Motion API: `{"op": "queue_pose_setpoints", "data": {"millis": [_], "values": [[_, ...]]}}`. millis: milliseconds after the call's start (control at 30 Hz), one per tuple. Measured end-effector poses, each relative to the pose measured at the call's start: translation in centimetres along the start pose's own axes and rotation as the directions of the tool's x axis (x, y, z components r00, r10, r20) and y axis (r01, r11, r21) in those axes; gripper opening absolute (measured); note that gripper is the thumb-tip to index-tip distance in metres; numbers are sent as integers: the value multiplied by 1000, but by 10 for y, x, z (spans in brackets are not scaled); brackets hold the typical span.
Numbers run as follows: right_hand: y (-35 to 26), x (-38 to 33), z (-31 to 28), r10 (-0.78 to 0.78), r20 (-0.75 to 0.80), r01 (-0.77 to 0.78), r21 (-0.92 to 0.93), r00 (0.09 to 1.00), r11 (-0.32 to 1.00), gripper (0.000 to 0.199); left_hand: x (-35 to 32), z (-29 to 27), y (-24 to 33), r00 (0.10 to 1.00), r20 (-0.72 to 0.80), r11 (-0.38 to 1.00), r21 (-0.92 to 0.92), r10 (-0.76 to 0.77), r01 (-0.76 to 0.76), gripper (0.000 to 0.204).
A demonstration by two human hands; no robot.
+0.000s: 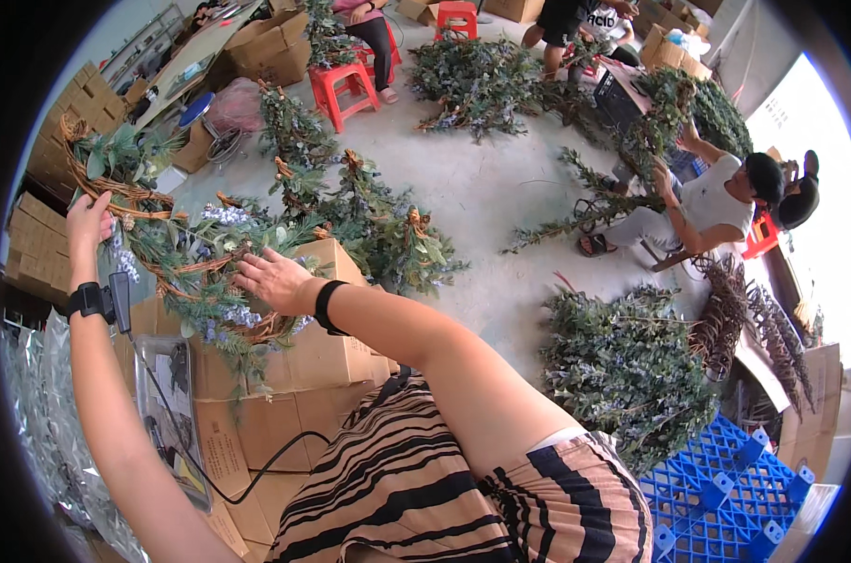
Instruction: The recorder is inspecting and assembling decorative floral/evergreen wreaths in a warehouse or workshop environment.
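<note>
In front of me is a garland (175, 270) of twisted brown vine, with green leaves, pine sprigs, small cones and lavender flower clusters. Its lower right part lies over a cardboard box (324, 355). My left hand (89, 221) is closed round the vine at the garland's left side, beside a lavender cluster (122, 255). Stretched over the right part, my right hand (273, 281) touches the greenery with its fingers slightly apart. Some of its fingertips are hard to make out among the leaves. Both wrists wear black straps, and the left one has a small dark device (119, 300) with a cable.
Finished-looking leafy bunches (388, 220) stand behind the box. A grey tray (174, 375) lies lower left. On the right are a heap of greenery (622, 366), a blue plastic pallet (726, 488) and a seated co-worker (716, 202) handling branches. Red stools (341, 92) stand farther back.
</note>
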State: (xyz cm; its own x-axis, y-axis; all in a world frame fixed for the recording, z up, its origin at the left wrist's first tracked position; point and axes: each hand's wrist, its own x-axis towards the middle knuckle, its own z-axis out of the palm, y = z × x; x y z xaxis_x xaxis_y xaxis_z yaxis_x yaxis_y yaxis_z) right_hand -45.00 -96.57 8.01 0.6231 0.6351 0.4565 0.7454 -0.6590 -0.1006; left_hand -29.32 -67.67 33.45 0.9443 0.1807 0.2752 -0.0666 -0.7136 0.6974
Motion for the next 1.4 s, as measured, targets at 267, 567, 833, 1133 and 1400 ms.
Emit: {"op": "queue_pose_setpoints", "data": {"millis": [267,567,833,1133,1400], "values": [[3,6,5,20,-219,-11,44,975,999,44,2,-7,-1,999,-7,999,6,-43,43,28],[-41,5,-31,-219,-473,344,195,853,919,43,-2,-6,-5,999,-19,999,40,-35,35,35],[-13,28,-9,-40,-380,130,217,924,967,26,15,-16,-19,998,-28,997,47,-64,66,49],[27,28,-17,58,-404,200,566,913,800,24,-38,10,19,997,-32,989,-127,67,-71,25],[108,-59,-17,503,-259,-309,540,825,783,6,-42,74,77,998,-13,981,-183,65,-67,15]]}}
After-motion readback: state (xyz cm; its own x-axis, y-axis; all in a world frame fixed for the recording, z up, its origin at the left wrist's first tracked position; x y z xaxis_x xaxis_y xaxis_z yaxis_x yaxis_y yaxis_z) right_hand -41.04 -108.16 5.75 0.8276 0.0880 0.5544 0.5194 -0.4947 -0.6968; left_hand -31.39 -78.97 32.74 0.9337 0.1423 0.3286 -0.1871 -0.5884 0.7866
